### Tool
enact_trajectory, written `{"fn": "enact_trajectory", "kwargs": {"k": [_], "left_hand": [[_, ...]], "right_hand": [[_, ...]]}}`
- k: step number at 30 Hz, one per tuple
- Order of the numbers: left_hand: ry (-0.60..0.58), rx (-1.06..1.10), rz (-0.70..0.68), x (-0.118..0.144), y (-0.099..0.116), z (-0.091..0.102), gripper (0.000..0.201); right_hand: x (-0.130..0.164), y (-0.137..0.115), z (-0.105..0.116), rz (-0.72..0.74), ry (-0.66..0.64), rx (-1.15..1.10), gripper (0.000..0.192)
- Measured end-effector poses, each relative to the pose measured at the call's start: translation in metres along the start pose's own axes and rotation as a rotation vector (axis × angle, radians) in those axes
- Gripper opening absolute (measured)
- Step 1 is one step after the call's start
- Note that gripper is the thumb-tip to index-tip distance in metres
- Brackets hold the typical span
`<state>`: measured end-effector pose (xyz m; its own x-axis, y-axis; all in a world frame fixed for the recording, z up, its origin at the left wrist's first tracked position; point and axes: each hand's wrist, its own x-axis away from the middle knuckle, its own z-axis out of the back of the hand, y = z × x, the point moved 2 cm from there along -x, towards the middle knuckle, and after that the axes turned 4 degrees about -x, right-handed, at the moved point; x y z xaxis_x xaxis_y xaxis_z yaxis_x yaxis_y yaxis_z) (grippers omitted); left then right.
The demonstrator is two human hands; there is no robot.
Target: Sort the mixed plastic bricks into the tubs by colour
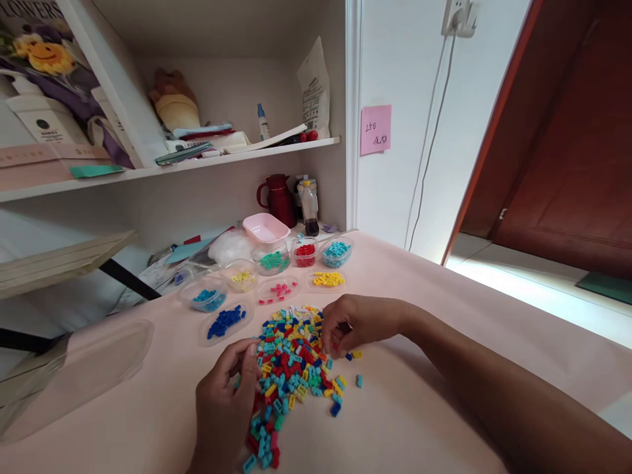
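A heap of small mixed-colour plastic bricks (pixel 293 359) lies on the pink table (pixel 419 408). My right hand (pixel 353 322) rests on the heap's right edge, fingers curled down among the bricks; what they pinch is hidden. My left hand (pixel 230 388) sits at the heap's left edge, fingers bent over what looks like a small teal brick. Beyond the heap stand several clear dishes of sorted bricks: dark blue (pixel 226 321), light blue (pixel 207 297), pink (pixel 278 290), yellow (pixel 328 279), green (pixel 274 261), red (pixel 305 252).
A large clear lid or tray (pixel 79 368) lies at the left. A pink tub (pixel 265 228), red jug (pixel 277 197) and bottle (pixel 309 207) stand at the back by the shelf unit. A wooden door (pixel 567 145) is on the right.
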<state>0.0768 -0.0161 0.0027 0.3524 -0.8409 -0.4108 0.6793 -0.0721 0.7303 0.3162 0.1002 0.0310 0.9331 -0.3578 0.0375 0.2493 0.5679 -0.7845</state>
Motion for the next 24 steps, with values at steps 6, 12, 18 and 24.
{"fn": "enact_trajectory", "kwargs": {"k": [6, 12, 18, 24], "left_hand": [[-0.037, -0.012, -0.032, -0.003, -0.007, -0.001, 0.033], [-0.182, -0.026, -0.023, -0.005, -0.005, -0.006, 0.034], [-0.243, -0.061, -0.054, -0.006, 0.001, -0.008, 0.032], [-0.243, -0.056, -0.058, -0.005, -0.001, -0.008, 0.031]], "right_hand": [[0.008, -0.005, -0.001, -0.08, -0.182, 0.041, 0.027], [0.004, -0.006, -0.007, -0.17, -0.196, 0.173, 0.027], [-0.003, 0.0, -0.009, -0.094, -0.113, 0.146, 0.009], [-0.005, -0.001, -0.008, -0.051, 0.019, 0.207, 0.012]]}}
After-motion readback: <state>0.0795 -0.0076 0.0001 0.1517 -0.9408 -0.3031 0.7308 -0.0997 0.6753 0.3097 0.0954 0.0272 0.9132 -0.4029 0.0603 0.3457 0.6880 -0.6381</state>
